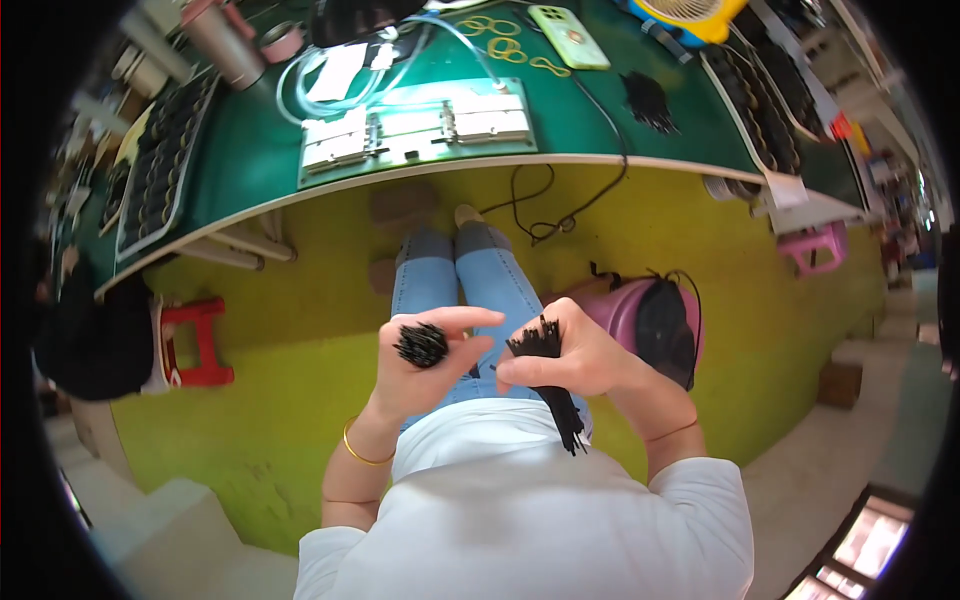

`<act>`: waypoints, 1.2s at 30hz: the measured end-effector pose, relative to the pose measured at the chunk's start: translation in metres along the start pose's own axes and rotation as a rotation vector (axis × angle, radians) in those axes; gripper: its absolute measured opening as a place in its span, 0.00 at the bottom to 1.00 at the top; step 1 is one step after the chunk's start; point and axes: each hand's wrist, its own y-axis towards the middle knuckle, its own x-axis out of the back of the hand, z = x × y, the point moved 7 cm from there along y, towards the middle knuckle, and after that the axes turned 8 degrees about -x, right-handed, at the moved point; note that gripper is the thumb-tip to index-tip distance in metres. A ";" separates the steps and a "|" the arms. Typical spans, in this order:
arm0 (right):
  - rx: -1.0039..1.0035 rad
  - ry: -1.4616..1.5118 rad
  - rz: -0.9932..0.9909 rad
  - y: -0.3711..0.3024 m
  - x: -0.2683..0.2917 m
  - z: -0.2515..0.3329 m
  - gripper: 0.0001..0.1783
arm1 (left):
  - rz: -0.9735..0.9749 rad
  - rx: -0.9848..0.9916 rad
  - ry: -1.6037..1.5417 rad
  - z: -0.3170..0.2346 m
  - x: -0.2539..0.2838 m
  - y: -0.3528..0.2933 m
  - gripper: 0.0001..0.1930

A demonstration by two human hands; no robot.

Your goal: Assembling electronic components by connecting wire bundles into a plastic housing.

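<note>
2 bundles of thin black strands are held above the lap: the left bundle (421, 345), seen end-on, is gripped in the left hand (408, 378); the right bundle (563, 412) is pinched by the right hand (590, 355), tail over the white shirt (520, 500). Strand type can't quite be made out. 1 similar bunch (648, 103) is seen on the green worktable (245, 150).

I see bright light | glare on the fixture (490, 125), upper centre | panes (872, 538) blown out, lower right | edges bowed
</note>
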 end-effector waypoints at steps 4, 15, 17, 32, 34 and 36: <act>-0.044 0.028 0.232 0.018 0.004 0.004 0.10 | -0.063 -0.400 0.277 -0.026 -0.004 0.007 0.05; 0.030 -0.153 0.240 0.049 -0.001 0.019 0.09 | -0.456 -0.054 0.319 -0.024 0.018 -0.026 0.07; -0.003 -0.056 0.297 0.048 -0.009 0.014 0.10 | -0.496 -0.051 0.294 -0.025 0.018 -0.032 0.07; -0.037 0.135 0.238 0.050 -0.005 0.004 0.13 | -0.433 -0.031 0.185 -0.009 0.028 -0.024 0.07; -0.038 0.106 0.236 0.049 -0.003 0.004 0.13 | -0.422 -0.035 0.171 -0.009 0.028 -0.021 0.07; -0.054 0.104 0.226 0.048 -0.003 0.003 0.12 | -0.422 -0.054 0.160 -0.010 0.028 -0.021 0.07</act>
